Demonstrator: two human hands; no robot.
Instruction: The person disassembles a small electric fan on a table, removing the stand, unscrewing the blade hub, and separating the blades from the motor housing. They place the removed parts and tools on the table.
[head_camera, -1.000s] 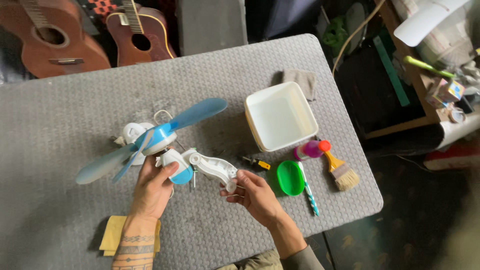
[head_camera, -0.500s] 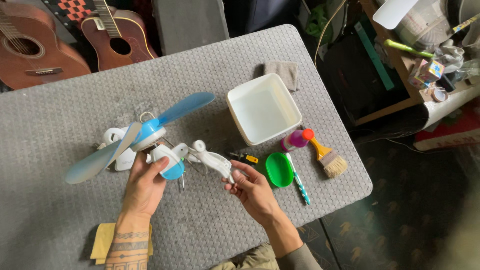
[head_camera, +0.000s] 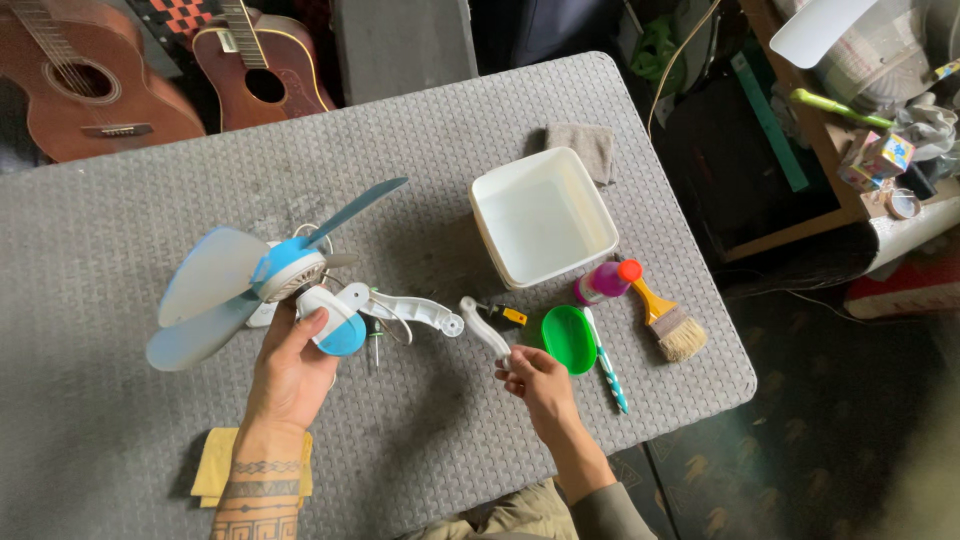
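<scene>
Fan (head_camera: 290, 290), blue and white, is sitting over the grey table (head_camera: 120, 420); we are gripping its motor with our left hand (head_camera: 292, 365). Our right hand (head_camera: 535, 380) is pinching a loose white arm piece (head_camera: 483, 326) just beside the green lid (head_camera: 567, 339)

Bare mat (head_camera: 120, 180) left; tub (head_camera: 543, 217), green lid (head_camera: 568, 339) crowd right.

Blue-bladed fan (head_camera: 300, 285), detached white arm (head_camera: 484, 326)
</scene>
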